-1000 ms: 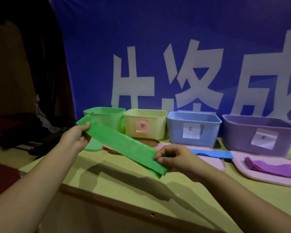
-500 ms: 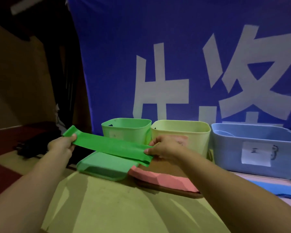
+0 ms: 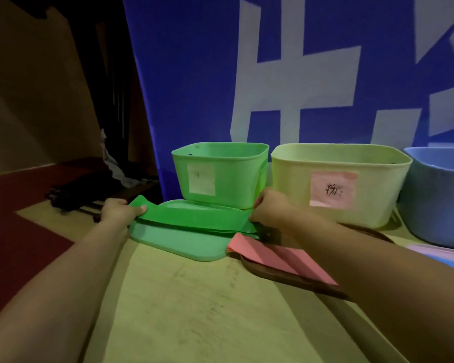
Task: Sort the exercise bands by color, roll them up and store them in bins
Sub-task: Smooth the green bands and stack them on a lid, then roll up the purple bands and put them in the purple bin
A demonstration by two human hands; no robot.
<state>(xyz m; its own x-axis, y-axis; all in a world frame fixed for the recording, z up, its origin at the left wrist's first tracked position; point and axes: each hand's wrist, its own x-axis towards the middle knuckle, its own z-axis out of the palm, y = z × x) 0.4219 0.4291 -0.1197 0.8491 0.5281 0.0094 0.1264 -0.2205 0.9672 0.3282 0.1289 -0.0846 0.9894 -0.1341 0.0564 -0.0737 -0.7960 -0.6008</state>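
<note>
A flat green exercise band stretches across the green lid in front of the green bin. My left hand pinches its left end and my right hand pinches its right end. The band lies low on the lid, on what looks like other green bands. Pink bands lie stacked on a dark brown lid just right of it, before the yellow bin with a pink label.
A blue bin stands at the far right, with a blue band's corner below it. A blue banner hangs right behind the bins. The yellow-green table's left edge drops to a red floor with dark items.
Both hands have carried the green band left and down, from mid-air onto the green lid. My view has moved closer and further left.
</note>
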